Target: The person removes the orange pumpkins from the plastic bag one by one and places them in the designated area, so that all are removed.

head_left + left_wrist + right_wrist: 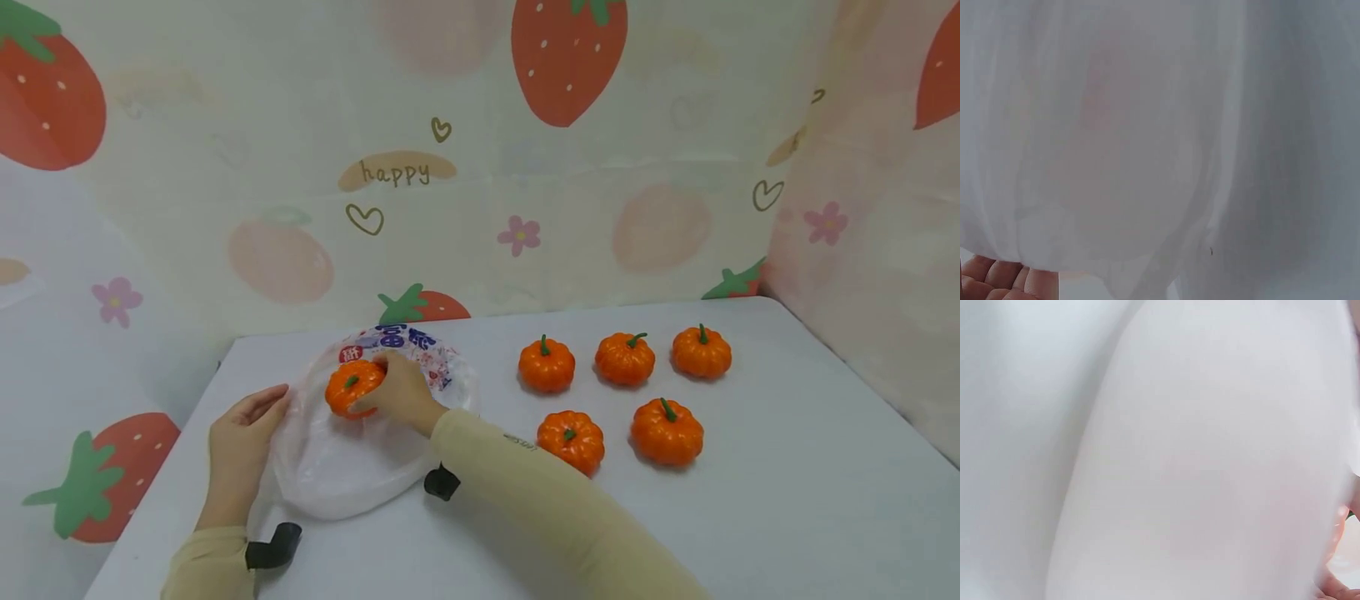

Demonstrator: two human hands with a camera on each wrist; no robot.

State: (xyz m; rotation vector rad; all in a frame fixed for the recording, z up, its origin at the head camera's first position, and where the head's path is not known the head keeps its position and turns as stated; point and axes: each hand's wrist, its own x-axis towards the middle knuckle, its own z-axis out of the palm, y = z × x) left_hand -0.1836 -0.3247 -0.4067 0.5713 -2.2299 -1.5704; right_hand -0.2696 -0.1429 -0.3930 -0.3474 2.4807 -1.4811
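Observation:
In the head view, a white translucent plastic bag (pixel 352 492) with blue and red print lies with its mouth spread wide at the left of the table. My right hand (pixel 408 392) grips a small orange pumpkin (pixel 351 385) with a green stem, inside the bag's mouth. At the bag's left rim, my left hand (pixel 243 437) pinches the edge between thumb and bent fingers. The bag's side (pixel 1129 156) fills most of the left wrist view. In the right wrist view, bag plastic (pixel 1210 456) hides most of the hand and pumpkin.
Several more orange pumpkins sit right of the bag: a back row with a left one (pixel 547 365), a middle one (pixel 625 360) and a right one (pixel 701 352), and two nearer ones (pixel 667 433). A strawberry-patterned cloth (pixel 562 167) rises behind the white table (pixel 795 467).

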